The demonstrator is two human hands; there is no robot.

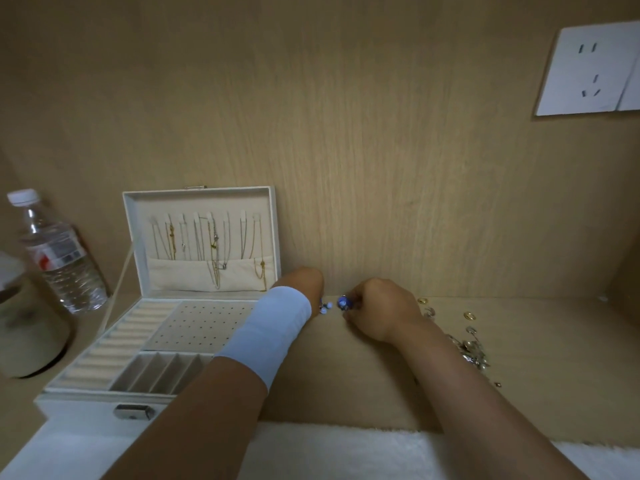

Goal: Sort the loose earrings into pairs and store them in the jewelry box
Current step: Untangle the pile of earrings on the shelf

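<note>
Before you rises a pale wood-grain panel, matte and finely streaked, and the table below wears the same laminate. At your left on the table stands the jewelry box, a cream rectangular case with its lid propped upright. Thin chains hang inside the lid over a fabric pocket, and the tray shows padded ring rolls, a perforated stud panel and narrow compartments. A white fleecy cloth lines the near edge. Left of the box stands a clear ribbed plastic water bottle, and a glossy white square wall socket sits high at your right. Your left hand, a smooth white band round its wrist, reaches past the box's right corner; its fingers are hidden, so you cannot tell their hold. Your right hand pinches a round blue earring in its fingers. The loose earrings lie heaped by your right wrist, silvery and gold, some ring-shaped. Between your hands lie what look like tiny pale blue earrings.
</note>
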